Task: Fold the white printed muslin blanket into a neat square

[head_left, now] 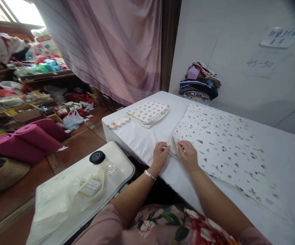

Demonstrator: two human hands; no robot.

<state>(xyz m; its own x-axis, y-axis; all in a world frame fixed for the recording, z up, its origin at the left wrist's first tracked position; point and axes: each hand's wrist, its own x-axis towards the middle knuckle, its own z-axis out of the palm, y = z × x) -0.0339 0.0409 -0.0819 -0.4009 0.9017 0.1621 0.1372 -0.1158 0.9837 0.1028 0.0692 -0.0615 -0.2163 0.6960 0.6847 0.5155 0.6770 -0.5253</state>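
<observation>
Where a long white cloth-covered table (139, 144) stands, a broad white fabric sheet with grey-green printed motifs (224, 153) lies on it, stretching from the hands toward three o'clock.
A folded white fabric pad with grey prints (148, 111) rests toward eleven o'clock; at the sheet's nine-o'clock corner, the right hand (188, 154) pinches the raised edge, and the left hand (160, 154) grips beside it, a silver-coloured bracelet (149, 175) at the wrist.

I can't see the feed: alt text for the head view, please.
The left hand and right hand pinch one corner of a printed white cloth spread on a white-covered table; a folded printed cloth lies beyond.
</observation>
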